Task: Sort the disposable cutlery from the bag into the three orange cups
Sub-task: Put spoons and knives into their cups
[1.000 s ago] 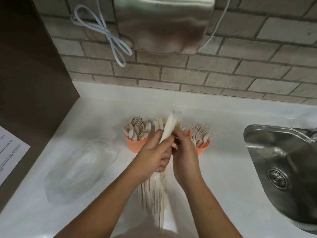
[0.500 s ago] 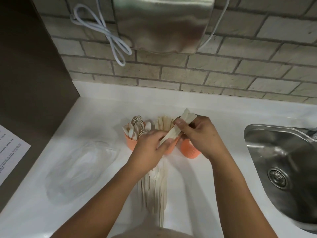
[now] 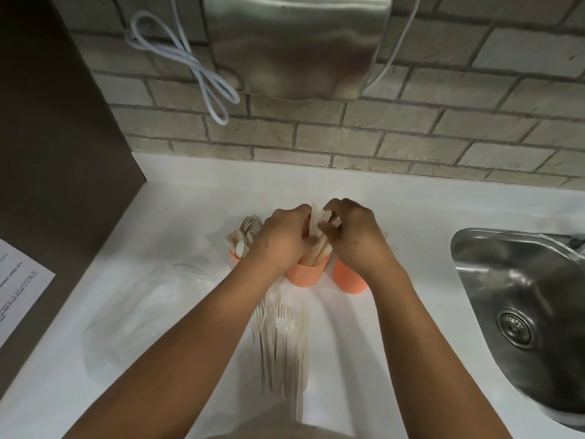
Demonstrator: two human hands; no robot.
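Three orange cups stand in a row on the white counter. The left cup (image 3: 235,256) holds spoons. The middle cup (image 3: 306,274) holds knives (image 3: 317,247) standing on end. The right cup (image 3: 349,278) holds forks, mostly hidden by my right hand. Over the middle cup, my left hand (image 3: 281,239) and my right hand (image 3: 354,236) both pinch the tops of the knives (image 3: 316,217). A pile of loose forks (image 3: 281,334) lies on the counter between my forearms. The clear plastic bag (image 3: 139,312) lies flat at the left.
A steel sink (image 3: 519,312) is set into the counter at the right. A printed sheet (image 3: 15,286) lies on the dark surface at far left. A metal dispenser (image 3: 294,42) and a white cable (image 3: 202,74) hang on the brick wall behind.
Both hands carried a bundle of knives up from the pile and forward, and now hold it upright in the middle cup. My right hand now covers the fork cup.
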